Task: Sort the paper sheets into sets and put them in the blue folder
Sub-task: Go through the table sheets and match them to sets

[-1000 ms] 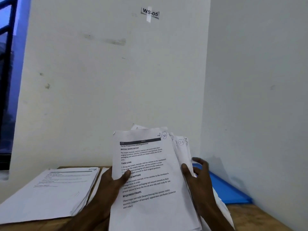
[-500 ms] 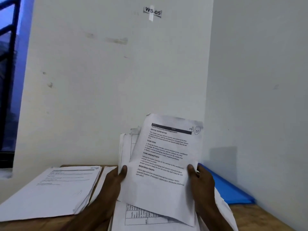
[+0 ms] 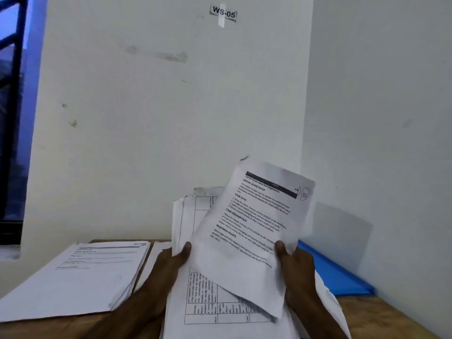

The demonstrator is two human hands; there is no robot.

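My left hand [image 3: 168,267] grips a thick stack of printed sheets [image 3: 186,226] held upright over the table, thumb on its front. The stack's front page carries a table of text. My right hand [image 3: 297,267] pinches a single printed sheet [image 3: 249,231], tilted to the right and pulled partly off the stack, thumb on the page's lower right. The blue folder [image 3: 337,272] lies flat on the wooden table at the right, by the wall, partly hidden behind my right hand and the papers.
A second pile of white sheets [image 3: 80,280] lies flat on the left of the wooden table [image 3: 381,319]. White walls close in behind and on the right. A "WS-05" label [image 3: 223,12] is taped high on the back wall. A window is at far left.
My right hand has drawn the top sheet up and to the right, tilting it off the stack. The page with the table beneath it has come into view. My left hand keeps hold of the stack.
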